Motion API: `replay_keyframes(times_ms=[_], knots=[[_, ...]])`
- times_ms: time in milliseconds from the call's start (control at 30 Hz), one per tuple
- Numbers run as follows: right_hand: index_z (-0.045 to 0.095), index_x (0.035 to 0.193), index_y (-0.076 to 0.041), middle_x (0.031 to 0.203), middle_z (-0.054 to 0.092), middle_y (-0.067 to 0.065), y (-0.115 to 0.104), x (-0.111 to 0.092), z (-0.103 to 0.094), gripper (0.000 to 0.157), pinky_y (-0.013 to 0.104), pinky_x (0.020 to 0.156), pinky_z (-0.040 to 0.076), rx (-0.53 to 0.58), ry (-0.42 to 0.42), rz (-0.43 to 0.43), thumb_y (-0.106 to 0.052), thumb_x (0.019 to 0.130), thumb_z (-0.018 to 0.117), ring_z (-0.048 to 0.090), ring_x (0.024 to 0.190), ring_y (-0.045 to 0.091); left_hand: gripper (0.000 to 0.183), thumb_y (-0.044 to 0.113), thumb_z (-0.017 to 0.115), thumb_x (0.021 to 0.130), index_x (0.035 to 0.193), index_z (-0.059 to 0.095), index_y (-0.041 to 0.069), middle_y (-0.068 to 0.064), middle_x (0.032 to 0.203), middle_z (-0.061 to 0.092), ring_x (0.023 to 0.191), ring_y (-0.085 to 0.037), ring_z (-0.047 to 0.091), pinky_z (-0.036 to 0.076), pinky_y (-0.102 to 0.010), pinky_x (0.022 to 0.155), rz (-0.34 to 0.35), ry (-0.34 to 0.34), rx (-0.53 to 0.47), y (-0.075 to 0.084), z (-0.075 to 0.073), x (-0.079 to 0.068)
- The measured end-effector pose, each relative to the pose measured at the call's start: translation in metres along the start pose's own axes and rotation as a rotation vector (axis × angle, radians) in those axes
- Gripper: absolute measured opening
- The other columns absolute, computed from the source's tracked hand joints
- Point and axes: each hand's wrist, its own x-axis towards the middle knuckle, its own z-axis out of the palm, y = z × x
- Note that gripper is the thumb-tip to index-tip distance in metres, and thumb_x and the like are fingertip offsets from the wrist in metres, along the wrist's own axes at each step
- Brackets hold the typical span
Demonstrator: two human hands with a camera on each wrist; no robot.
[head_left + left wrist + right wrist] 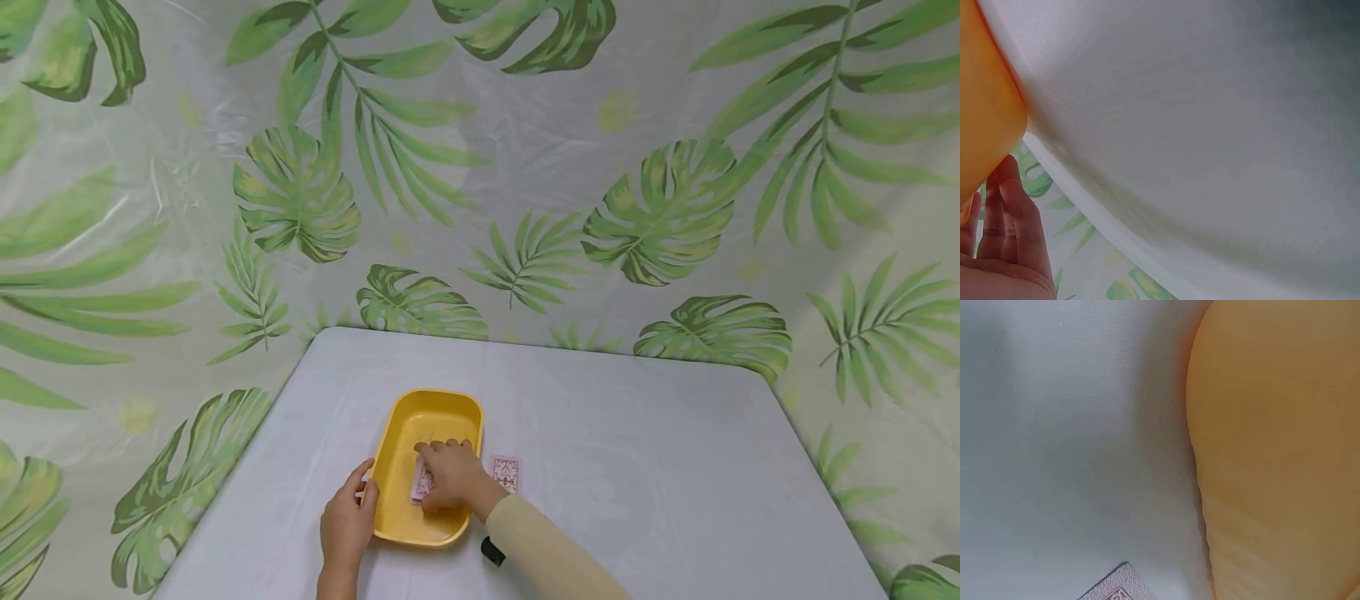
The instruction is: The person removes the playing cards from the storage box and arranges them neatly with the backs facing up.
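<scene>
A yellow tray (pixel 427 537) with rounded corners stands on the white table. My right hand (pixel 452 475) reaches into it and holds a patterned playing card (pixel 422 482), fingers at the card's far end and thumb at its near end. Most of that card is hidden under the hand. My left hand (pixel 348 517) is at the tray's left side, its fingertips right at the rim. The left wrist view shows its fingers (pixel 1025 228) extended against the tray's outer wall. A second playing card (pixel 506 472), back side up, lies just right of the tray.
The white-covered table (pixel 637 467) extends beyond the tray to the right and back. A leaf-printed curtain (pixel 525 167) hangs behind and at both sides. A small black object (pixel 492 551) shows beside the right sleeve (pixel 551 546).
</scene>
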Motion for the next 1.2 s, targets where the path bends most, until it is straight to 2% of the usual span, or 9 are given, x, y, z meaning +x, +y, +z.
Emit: replay_keyframes(times_ms=[167,467,667,900,1200], knots=[[0.05,0.14,-0.021,0.135,0.057,0.001,0.006,-0.004,-0.002,0.086,0.047,0.099,0.038,-0.016,0.019,-0.037,-0.051,0.066,0.082,0.053,0.117,0.024,0.035,0.017,0.057,0.097,0.131,0.062,0.01,-0.013,0.095,0.069,0.075,-0.024,0.064,0.051,-0.044,0.069,-0.009,-0.005,0.008,0.001,0.001,0.0],[0.054,0.137,-0.022,0.136,0.056,-0.001,0.01,-0.008,-0.012,0.081,0.048,0.1,0.036,-0.018,0.032,-0.052,-0.051,0.067,0.081,0.052,0.119,0.024,0.036,0.017,0.056,0.097,0.131,0.061,0.011,-0.013,0.095,0.069,0.075,-0.023,0.065,0.05,-0.044,0.068,-0.002,-0.008,0.003,0.001,0.002,0.0],[0.056,0.136,-0.02,0.137,0.056,0.0,0.014,-0.015,-0.027,0.079,0.048,0.1,0.037,-0.007,0.049,-0.067,-0.051,0.068,0.08,0.051,0.121,0.024,0.035,0.017,0.057,0.097,0.13,0.062,0.01,-0.013,0.095,0.069,0.075,-0.024,0.066,0.051,-0.045,0.068,0.022,0.002,-0.008,0.001,0.002,-0.001],[0.056,0.136,-0.019,0.138,0.054,-0.002,0.022,-0.022,-0.047,0.078,0.042,0.097,0.036,0.003,0.073,-0.08,-0.051,0.069,0.079,0.049,0.124,0.021,0.035,0.017,0.056,0.097,0.13,0.062,0.01,-0.013,0.094,0.07,0.075,-0.024,0.066,0.05,-0.043,0.067,0.018,0.006,-0.013,0.002,0.0,-0.002],[0.058,0.134,-0.018,0.141,0.053,0.002,0.034,-0.032,-0.061,0.075,0.045,0.1,0.035,0.012,0.087,-0.065,-0.05,0.069,0.077,0.047,0.128,0.022,0.036,0.017,0.055,0.097,0.131,0.061,0.01,-0.014,0.097,0.069,0.076,-0.025,0.065,0.05,-0.044,0.068,0.003,-0.003,-0.007,0.001,-0.001,-0.001]])
